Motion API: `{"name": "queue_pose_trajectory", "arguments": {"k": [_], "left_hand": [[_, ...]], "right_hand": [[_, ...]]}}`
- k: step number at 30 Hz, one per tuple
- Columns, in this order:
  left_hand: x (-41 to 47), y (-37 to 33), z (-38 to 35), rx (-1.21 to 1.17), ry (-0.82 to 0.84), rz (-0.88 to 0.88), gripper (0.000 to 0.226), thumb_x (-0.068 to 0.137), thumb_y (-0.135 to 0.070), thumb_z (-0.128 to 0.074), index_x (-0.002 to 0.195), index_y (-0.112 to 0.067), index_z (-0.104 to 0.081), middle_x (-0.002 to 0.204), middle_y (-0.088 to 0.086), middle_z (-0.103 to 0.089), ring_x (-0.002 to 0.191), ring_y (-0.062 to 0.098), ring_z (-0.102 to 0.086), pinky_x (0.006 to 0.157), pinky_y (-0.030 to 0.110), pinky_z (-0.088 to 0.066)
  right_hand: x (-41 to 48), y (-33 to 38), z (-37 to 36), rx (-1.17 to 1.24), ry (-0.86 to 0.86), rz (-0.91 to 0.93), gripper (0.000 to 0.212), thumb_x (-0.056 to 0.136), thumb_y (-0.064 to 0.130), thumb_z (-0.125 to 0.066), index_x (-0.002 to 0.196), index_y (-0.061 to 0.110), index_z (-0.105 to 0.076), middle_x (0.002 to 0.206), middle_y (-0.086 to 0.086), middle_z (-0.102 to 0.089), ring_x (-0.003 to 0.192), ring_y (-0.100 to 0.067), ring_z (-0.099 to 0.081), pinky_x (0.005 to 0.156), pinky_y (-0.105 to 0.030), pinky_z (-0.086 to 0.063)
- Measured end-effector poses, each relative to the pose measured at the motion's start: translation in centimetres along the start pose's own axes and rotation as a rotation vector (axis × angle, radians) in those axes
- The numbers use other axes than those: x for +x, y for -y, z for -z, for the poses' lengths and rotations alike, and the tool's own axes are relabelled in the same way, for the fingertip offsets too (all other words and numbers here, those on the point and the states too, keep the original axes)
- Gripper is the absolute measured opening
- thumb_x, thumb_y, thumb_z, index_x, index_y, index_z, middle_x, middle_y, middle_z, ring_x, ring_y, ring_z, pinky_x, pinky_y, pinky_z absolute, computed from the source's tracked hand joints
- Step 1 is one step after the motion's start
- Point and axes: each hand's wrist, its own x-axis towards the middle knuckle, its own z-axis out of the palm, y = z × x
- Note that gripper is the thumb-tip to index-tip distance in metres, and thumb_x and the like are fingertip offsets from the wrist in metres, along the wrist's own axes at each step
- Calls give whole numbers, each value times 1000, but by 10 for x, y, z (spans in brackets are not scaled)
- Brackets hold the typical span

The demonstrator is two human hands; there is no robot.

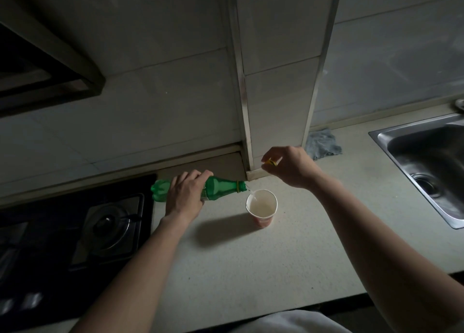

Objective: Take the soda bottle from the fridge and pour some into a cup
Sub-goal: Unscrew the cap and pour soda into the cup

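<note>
Soda streaming into cup (262, 204).
Left hand (184, 198) wrapped round bottle (221, 185), long axis near level, neck rightward past fingertips over rim; right hand (288, 165) pinches cap (272, 162).

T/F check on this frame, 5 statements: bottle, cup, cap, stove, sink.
1. The left hand holds the green soda bottle tipped, its mouth over the paper cup. True.
2. The cup is empty. False: pale liquid is in it, and a thin stream is entering.
3. The right hand pinches the yellow cap. True.
4. The cup stands on the gas stove. False: it stands on the countertop, right of the stove.
5. The sink is left of the stove. False: it is at far right.
</note>
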Motion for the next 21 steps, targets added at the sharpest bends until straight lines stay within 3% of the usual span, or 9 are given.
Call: {"name": "queue_pose_trajectory", "arguments": {"k": [17,21], "left_hand": [[-1,10,2,-20,-15,49,77,61,-9,-86,126,-34,-52,112,-6,-63,103,24,-58,85,37,-40],[-2,11,3,-14,-17,48,78,61,-8,-86,126,-34,-53,112,-6,-63,104,23,-58,85,37,-40]], "right_hand": [[3,3,-6,13,10,0,24,93,29,-62,113,16,-65,108,-4,-69,86,-9,-58,63,-9,-39],[1,4,-6,11,10,0,24,93,29,-61,113,16,-65,108,-4,-69,87,-11,-59,69,-16,-45]]}}
